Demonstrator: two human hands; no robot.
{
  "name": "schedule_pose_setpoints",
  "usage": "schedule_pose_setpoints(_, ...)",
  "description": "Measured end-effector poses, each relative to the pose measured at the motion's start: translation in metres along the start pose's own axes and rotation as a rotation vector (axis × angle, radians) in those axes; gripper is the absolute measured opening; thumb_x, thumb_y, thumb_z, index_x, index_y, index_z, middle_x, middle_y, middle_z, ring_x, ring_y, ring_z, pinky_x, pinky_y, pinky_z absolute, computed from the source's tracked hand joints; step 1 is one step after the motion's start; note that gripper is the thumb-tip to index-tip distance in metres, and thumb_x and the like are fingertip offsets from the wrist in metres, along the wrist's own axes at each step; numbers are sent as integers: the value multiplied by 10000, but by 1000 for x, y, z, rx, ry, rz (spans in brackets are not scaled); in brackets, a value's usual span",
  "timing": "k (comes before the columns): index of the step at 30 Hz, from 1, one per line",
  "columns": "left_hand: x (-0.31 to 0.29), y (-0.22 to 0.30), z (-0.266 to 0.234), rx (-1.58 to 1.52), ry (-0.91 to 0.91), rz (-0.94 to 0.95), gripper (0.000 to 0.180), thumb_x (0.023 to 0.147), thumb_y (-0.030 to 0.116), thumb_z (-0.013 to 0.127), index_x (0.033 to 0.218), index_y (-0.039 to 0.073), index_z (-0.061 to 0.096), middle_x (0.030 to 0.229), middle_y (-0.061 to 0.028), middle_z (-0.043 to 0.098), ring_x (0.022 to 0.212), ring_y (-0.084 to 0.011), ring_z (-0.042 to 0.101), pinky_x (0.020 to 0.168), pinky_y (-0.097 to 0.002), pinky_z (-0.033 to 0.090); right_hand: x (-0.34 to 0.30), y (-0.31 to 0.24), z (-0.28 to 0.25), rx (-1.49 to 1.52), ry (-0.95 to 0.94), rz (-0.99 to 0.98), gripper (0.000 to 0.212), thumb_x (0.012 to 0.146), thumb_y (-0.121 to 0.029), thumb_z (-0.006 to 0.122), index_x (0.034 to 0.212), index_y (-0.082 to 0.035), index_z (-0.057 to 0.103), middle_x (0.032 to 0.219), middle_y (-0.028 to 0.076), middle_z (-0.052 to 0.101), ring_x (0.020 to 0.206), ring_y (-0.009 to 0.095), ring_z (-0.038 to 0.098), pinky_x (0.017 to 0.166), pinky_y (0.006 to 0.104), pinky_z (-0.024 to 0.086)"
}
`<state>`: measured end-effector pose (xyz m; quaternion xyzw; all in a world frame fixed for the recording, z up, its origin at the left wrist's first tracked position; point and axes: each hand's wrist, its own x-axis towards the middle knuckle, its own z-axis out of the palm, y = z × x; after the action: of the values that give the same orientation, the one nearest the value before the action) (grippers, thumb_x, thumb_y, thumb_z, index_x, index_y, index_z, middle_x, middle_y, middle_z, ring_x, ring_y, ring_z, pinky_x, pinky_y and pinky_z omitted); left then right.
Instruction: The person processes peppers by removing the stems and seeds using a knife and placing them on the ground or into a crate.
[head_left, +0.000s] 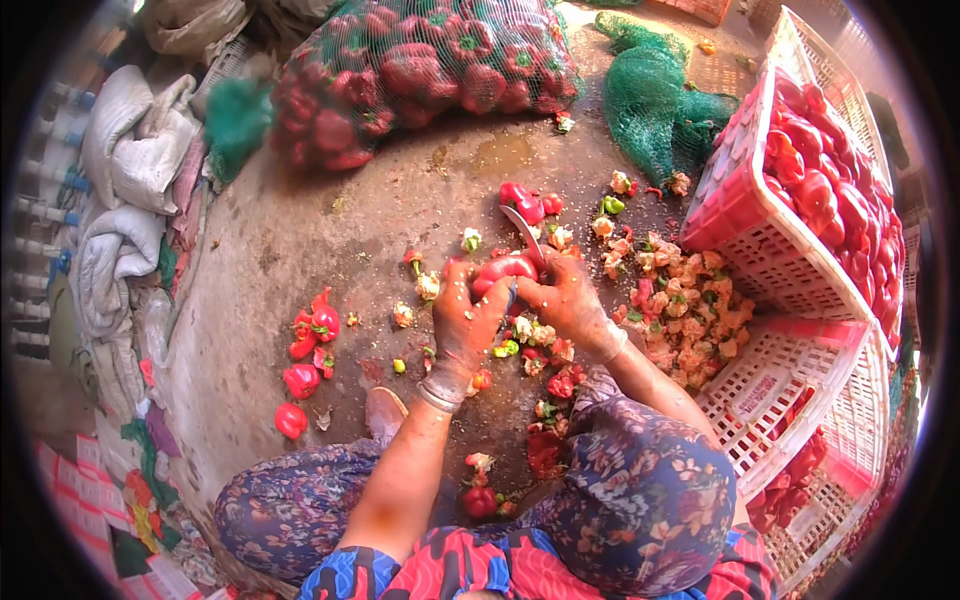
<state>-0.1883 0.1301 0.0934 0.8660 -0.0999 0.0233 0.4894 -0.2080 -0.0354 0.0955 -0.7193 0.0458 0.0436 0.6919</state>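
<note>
My left hand [462,325] is closed around a red bell pepper [505,268] above the floor in front of me. My right hand [577,305] grips a knife, its handle hidden in the fingers. The curved knife blade [522,229] points up and away past the pepper's right side; whether it touches the flesh I cannot tell. Pale bands circle both wrists. Beneath and around the hands lie pale seed cores with green stems [428,286] and red pepper scraps [566,380]. Just beyond the blade sits another red pepper [521,201].
A green mesh bag [430,70] full of red peppers lies at the back, with loose green netting [655,110] beside it. Right stand a crate [745,190] heaped with peppers and a lower crate [790,390], near piled cores [690,310]. Several peppers [301,380] and cloths [120,260] lie left.
</note>
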Motion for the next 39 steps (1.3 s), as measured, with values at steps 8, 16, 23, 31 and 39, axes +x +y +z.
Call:
schedule_pose_setpoints(8, 0, 5, -12, -543, -344, -420, 207, 916, 214, 581, 1064, 72, 602, 758, -78, 649, 571, -133, 607, 499, -277, 497, 3, 27, -8, 497, 7, 235, 190, 824, -171, 647, 955, -34, 661, 691, 13, 619, 506, 78, 534, 429, 222, 392)
schedule_pose_setpoints(16, 2, -3, -5, -837, -231, -392, 315, 959, 271, 512, 1133, 32, 623, 855, -76, 674, 663, -168, 646, 591, -296, 532, 2, 22, -11, 626, 26, 305, 336, 911, -370, 676, 1008, -51, 633, 736, 40, 641, 500, 91, 551, 415, 217, 400)
schedule_pose_setpoints(23, -4, -31, 15, -528, 34, -47, 236, 962, 72, 502, 1167, 44, 617, 1134, -77, 637, 978, -177, 626, 852, -293, 511, 2, 7, 10, 324, -49, 202, 357, 793, -206, 748, 1075, -11, 646, 802, 21, 644, 682, 95, 600, 579, 255, 471)
schedule_pose_setpoints(31, -1, -33, 23, -1467, 13, -705, 338, 985, 241, 528, 1243, 30, 587, 1190, -138, 659, 1085, -281, 650, 987, -452, 503, -4, 15, 3, 365, -9, 288, 234, 854, -189, 673, 1025, -30, 667, 719, 27, 640, 536, 88, 559, 465, 237, 431)
schedule_pose_setpoints(39, 2, -18, 32, -296, -86, 289, 328, 1026, 279, 525, 1235, 32, 579, 1120, -75, 638, 1100, -160, 600, 962, -316, 487, -1, 23, -20, 418, -132, -35, 346, 897, -248, 686, 1152, -25, 617, 829, 15, 654, 596, 99, 587, 468, 218, 428)
